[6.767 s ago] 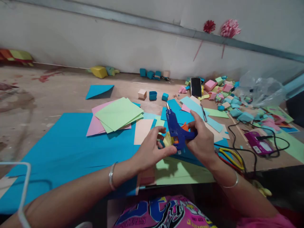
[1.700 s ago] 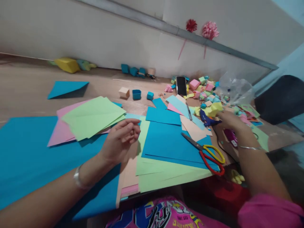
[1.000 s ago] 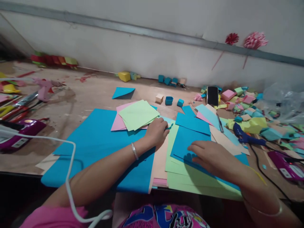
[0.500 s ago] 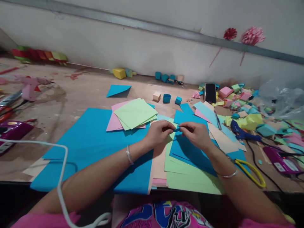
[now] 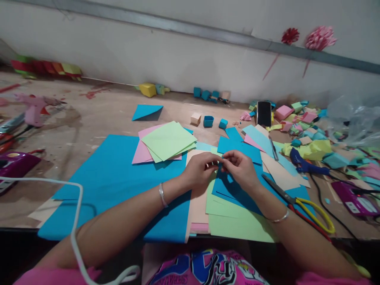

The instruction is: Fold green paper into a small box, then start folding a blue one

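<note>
Holding a small blue piece (image 5: 221, 164) tip to tip

Nearly hidden where pinched, between the meeting thumbs and fingertips of the left hand (image 5: 202, 170) and the right hand (image 5: 240, 170); probably gripped this way for fine control. Below the right hand, blue sheets (image 5: 240, 198). Right of that hand, scissors (image 5: 286, 196) and a blue glue gun (image 5: 302, 164), presumably laid there for easy reach. Beyond the left hand, green sheets (image 5: 169, 140), apparently stacked aside.

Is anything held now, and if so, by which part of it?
It cannot be told: bare left hand and bare right hand meet, hiding anything pinched between them.
</note>
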A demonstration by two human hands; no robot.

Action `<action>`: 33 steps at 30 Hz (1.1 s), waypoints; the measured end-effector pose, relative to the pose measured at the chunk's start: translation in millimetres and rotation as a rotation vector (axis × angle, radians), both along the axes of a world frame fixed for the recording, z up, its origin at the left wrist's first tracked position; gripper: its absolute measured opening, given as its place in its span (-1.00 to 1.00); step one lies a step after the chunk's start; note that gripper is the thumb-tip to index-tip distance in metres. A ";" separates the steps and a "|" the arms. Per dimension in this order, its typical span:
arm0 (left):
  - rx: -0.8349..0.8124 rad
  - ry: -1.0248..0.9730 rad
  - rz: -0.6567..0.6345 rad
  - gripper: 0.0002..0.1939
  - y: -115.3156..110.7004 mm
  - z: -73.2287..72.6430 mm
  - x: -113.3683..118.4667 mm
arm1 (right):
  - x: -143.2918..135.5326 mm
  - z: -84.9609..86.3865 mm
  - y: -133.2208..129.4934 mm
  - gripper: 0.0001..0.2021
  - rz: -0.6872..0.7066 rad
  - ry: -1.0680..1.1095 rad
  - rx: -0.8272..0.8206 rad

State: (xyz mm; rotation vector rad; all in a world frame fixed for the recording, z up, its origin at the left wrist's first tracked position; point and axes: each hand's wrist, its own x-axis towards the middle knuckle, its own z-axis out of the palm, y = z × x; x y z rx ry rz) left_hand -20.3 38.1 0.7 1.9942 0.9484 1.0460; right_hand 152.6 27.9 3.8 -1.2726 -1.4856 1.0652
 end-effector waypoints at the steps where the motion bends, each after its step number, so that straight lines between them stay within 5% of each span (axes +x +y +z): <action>1: 0.003 0.011 0.006 -0.75 0.4 0.3 -0.3 | -0.2 0.5 0.0 -0.77 0.009 0.011 -0.007; 7: -0.026 0.035 0.070 -0.76 1.9 -1.0 0.2 | -0.5 -4.2 1.0 -0.83 0.048 -0.025 0.051; 20: -0.109 -0.024 0.187 -0.86 -2.3 -0.2 5.0 | 4.8 0.6 -6.2 -0.83 0.090 -0.488 0.513; 33: -0.400 -0.339 0.104 -0.89 -5.2 4.4 8.9 | 3.7 6.2 -6.4 -0.93 0.051 -0.448 0.460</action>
